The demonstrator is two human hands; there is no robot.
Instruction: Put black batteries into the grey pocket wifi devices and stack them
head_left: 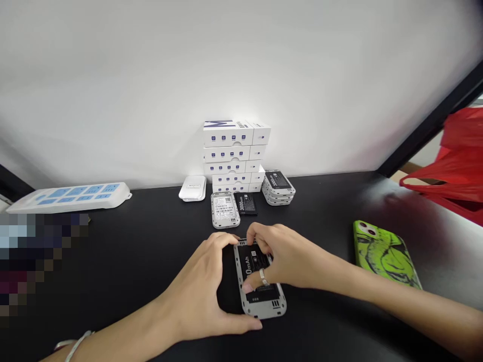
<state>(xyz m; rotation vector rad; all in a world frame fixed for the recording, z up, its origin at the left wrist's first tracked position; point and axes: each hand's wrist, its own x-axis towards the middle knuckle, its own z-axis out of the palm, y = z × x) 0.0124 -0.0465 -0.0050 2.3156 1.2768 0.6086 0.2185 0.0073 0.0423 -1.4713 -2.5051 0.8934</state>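
Observation:
In front of me a grey-white pocket device (266, 309), which looks like a portable Wi-Fi router, lies with its back off and a black battery (247, 264) in its recess. My left hand (204, 289) spans its left side, fingertips at the far corner and thumb at the near edge. My right hand (281, 256), with a ring, is curled over the battery, its thumb on the left side and fingers near the far end; the fingertips are partly hidden. Just beyond lie another open device (225, 211) without a battery and a loose 3000mAh battery (247, 204).
White boxes (228, 137) are stacked against the wall. Right of them stands a pile of open devices (278, 188); to their left lie white covers (192, 188). A power strip (75, 197) is far left, a green-cased phone (385, 251) right, and a red bag (456, 156) beyond.

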